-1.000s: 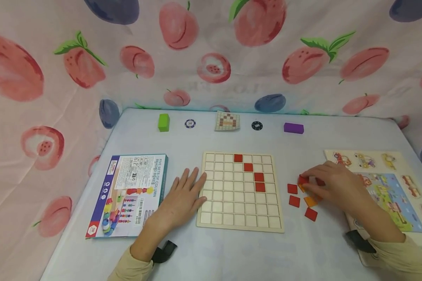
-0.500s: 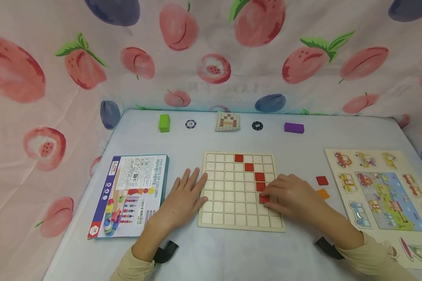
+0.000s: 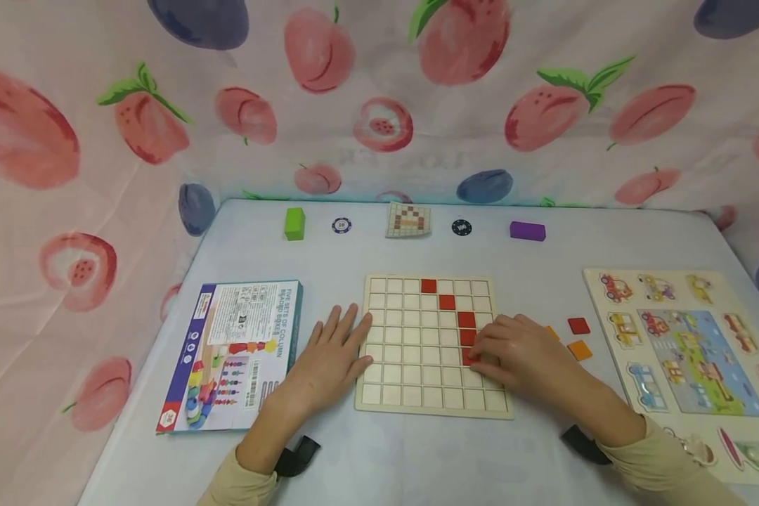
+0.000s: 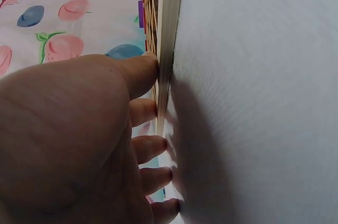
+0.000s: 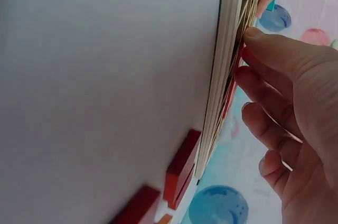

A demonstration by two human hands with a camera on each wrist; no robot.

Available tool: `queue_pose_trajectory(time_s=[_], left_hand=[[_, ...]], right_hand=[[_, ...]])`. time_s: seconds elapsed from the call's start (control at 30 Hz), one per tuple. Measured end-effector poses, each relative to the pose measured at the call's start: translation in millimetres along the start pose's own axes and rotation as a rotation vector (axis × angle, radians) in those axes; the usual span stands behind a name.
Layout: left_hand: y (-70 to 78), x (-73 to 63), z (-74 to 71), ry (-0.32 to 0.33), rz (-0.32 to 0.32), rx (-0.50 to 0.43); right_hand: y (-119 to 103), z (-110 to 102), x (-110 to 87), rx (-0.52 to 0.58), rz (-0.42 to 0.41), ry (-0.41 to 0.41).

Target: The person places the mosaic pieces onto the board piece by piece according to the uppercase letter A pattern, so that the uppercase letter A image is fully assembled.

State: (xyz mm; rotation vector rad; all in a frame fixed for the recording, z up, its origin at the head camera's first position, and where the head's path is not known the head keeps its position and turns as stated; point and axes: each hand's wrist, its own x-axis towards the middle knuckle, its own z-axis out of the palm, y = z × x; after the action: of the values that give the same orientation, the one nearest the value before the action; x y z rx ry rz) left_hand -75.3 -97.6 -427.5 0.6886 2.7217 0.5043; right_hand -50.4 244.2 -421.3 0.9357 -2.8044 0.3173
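The wooden grid board [image 3: 411,411] lies mid-table, with a diagonal then a column of red square tiles in its cells. My right hand [image 3: 519,351] is over the board's right side, thumb and fingertips pinching a red square tile [image 3: 466,357] at its cell, just below the other red ones. In the right wrist view the thumb and index fingertip are right at the board's surface. My left hand [image 3: 329,358] lies flat with fingers spread, its fingertips and thumb against the board's left edge. The left wrist view shows this thumb [image 4: 140,73] touching the edge.
Beyond my right hand lie a red tile [image 3: 578,325] and an orange tile [image 3: 580,350]. A picture puzzle board [image 3: 702,436] is at right, a beaded-toy box [image 3: 240,351] at left. Along the back are a green block [image 3: 294,223], a pattern card [image 3: 408,220] and a purple block [image 3: 528,231].
My right hand has carried a red tile from the loose pile leftward to the board, and the tile has shifted slightly left into line with the column. My left hand has stayed put.
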Motion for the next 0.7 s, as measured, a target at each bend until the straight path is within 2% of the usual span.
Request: queue_pose_trajectory(time_s=[0.13, 0.3, 0.53, 0.7], left_hand=[[0.1, 0.8, 0.3, -0.013, -0.009, 0.011], [0.3, 0.5, 1.0, -0.009, -0.022, 0.003], [1.1, -0.1, 0.7, -0.009, -0.027, 0.002], [1.8, 0.5, -0.1, -0.022, -0.025, 0.009]], right_hand=[[7, -3, -7.2, 0.006, 0.013, 0.013], [24, -16, -22.7, 0.009, 0.151, -0.027], [63, -41, -46.7, -0.036, 0.369, -0.149], [86, -46, -61.9, -0.063, 0.446, -0.185]])
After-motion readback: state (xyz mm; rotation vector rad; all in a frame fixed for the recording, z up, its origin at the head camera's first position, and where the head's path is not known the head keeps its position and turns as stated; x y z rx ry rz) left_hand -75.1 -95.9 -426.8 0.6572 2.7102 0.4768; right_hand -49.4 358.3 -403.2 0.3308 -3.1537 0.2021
